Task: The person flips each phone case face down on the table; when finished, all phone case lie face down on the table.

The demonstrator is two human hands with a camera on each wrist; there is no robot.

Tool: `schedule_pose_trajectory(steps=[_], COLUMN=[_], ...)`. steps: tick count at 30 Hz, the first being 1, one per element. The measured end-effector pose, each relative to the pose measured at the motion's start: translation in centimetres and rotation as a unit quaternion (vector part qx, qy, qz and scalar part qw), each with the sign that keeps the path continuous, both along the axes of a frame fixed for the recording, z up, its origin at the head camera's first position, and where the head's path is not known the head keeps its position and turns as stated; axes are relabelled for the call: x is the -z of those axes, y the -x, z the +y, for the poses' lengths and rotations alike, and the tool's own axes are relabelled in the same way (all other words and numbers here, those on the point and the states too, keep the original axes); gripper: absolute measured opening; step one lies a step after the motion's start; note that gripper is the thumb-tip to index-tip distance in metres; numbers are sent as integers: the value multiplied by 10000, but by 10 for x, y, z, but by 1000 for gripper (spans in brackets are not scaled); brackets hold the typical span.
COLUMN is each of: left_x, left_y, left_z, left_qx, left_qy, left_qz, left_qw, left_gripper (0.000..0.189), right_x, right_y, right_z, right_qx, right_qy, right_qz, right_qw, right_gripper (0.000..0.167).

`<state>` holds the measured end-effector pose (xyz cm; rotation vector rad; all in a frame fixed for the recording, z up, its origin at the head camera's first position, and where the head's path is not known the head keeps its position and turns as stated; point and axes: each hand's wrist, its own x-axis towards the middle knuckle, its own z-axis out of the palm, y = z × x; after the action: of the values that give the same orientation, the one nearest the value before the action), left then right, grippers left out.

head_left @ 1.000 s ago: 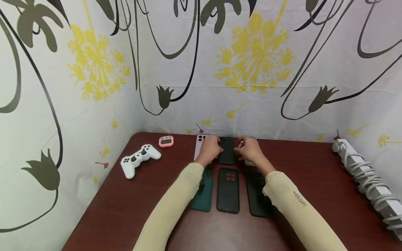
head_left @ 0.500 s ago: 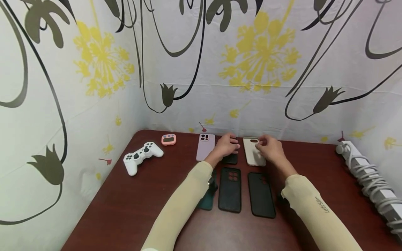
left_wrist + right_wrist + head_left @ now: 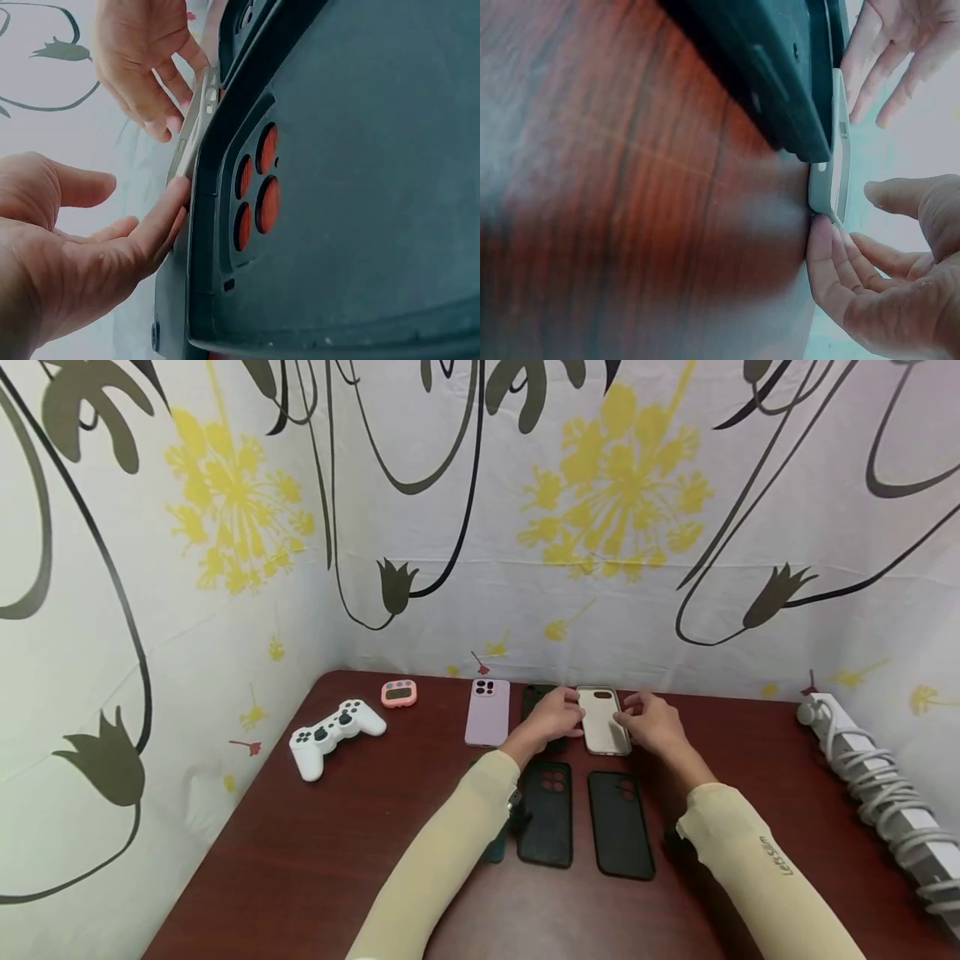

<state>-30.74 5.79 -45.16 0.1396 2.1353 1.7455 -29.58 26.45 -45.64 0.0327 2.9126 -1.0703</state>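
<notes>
A cream-white phone case (image 3: pixel 604 722) lies in the back row on the table, its hollow side up. My left hand (image 3: pixel 556 714) reaches over a black phone case (image 3: pixel 534 695), fingertips right at the white case's left edge. In the left wrist view that hand's thumb stands apart from its fingers. At the white case's right edge is my right hand (image 3: pixel 656 724); in the right wrist view its fingers (image 3: pixel 827 259) touch the lower corner while the thumb stays off. A lilac phone case (image 3: pixel 487 713) with camera holes lies left of the black one.
Nearer me lie a black case (image 3: pixel 545 818), another black case (image 3: pixel 622 827) and a green case (image 3: pixel 495 849) mostly hidden by my left sleeve. A white game controller (image 3: pixel 337 735) and pink timer (image 3: pixel 399 693) sit left. A cord-wrapped power strip (image 3: pixel 873 777) lies right.
My left hand has moved right from between the lilac and black cases to the white case. My right hand has shifted right, from over the white case to its right edge.
</notes>
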Motion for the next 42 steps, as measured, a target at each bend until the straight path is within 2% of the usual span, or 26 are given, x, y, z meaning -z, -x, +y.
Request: schedule_pose_trajectory(steps=[7,15,20,25,32,38,42], left_x=[-5,-8,-10,-10,-8,-4,-2], left_y=[-3,1,4,6,8,8,10], left_z=[7,11,11,5,-2,-1,-2], left_qx=[-31,15,18,-150,-147,-128,-123], left_qy=[70,-384,-426,-352,-1070,-1300,-1461], left_qz=[-23,-346,-446,-440,-758,-723,-702], left_qw=[10000,9987,9981,9983,9913,9888,9867], left_gripper=[50,61,65,65,72,69,60], right_x=[-3,-6,-10,-15,-14,-15,-20], right_y=[-2,-8,-13,-15,-12,-9,-7], right_z=[2,7,5,-1,-6,-9,-13], right_qx=[-108,-230,-329,-432,-465,-460,-422], right_qy=[-274,-280,-385,-392,-542,-717,-852], right_qz=[-109,-159,-104,-165,-340,-493,-604], right_qw=[9995,9992,9987,9982,9969,9951,9936], right_gripper=[48,51,60,64,70,81,87])
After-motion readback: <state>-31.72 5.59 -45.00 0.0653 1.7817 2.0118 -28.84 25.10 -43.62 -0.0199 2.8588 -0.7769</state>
